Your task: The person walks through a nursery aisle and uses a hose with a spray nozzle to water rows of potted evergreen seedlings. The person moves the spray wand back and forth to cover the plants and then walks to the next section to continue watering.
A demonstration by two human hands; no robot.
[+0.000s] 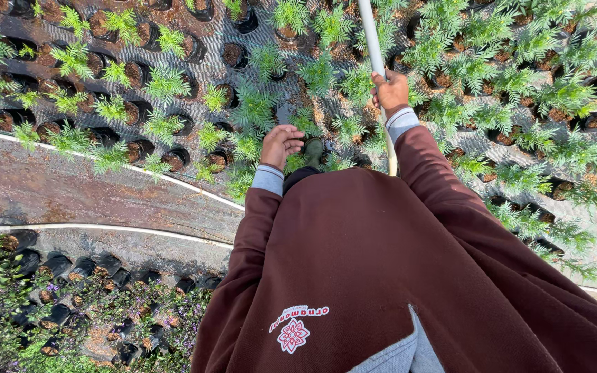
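My right hand [390, 92] grips a long pale grey pole [371, 38] that runs up and out of the top of the view. My left hand [280, 144] hangs loosely curled in front of my dark red sweater, holding nothing, just above a green boot [313, 150] below it. Both hands are over rows of small feathery green seedlings [253, 105] growing in black plastic grow bags [233, 54] filled with brown soil. The lower end of the pole is hidden behind my right arm.
A bare strip of dark ground cloth [50, 190] runs across the left, edged by thin white lines [105, 227]. Below it stand more black bags with small purple-flowered plants [50, 304]. Dense seedlings fill the right side [519, 62].
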